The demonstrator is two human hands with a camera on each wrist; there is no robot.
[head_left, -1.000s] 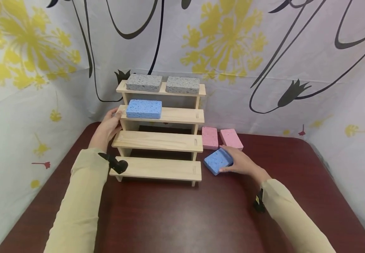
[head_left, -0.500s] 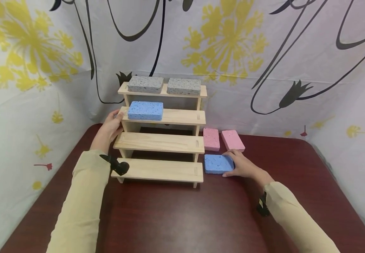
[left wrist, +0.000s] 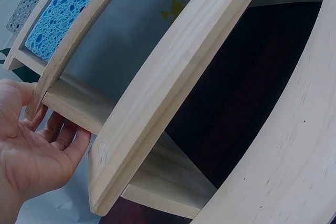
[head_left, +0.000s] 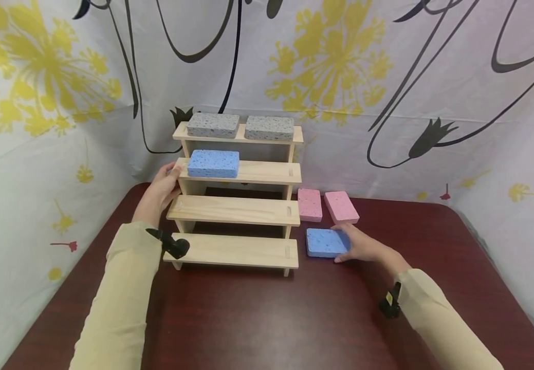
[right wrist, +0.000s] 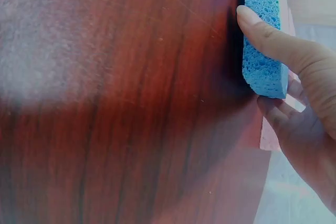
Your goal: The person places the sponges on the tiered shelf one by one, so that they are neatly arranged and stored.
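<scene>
A four-tier wooden shelf rack [head_left: 232, 251] stands on the table. My left hand [head_left: 158, 189] grips the left end of its second tier from the top, with thumb on the board's edge and fingers curled below, as the left wrist view shows. On that tier sits a blue sponge [head_left: 213, 164], at the left. Right of the rack, my right hand [head_left: 363, 245] holds another blue sponge [head_left: 324, 242] by its right end. Thumb and fingers pinch opposite long sides of it in the right wrist view. The sponge lies flat, close over the table, a small gap from the rack.
Two grey sponges [head_left: 213, 125] rest side by side on the top tier. Behind the held sponge, a pink sponge [head_left: 310, 204] lies against the rack's right side, with a second pink sponge [head_left: 342, 207] angled beside it. A patterned cloth [head_left: 331, 92] hangs behind the dark red table [head_left: 267, 318].
My right hand has turned the blue sponge from a slant to lie square with the rack, then shifted it slightly right, away from the rack. My left hand has kept its hold.
</scene>
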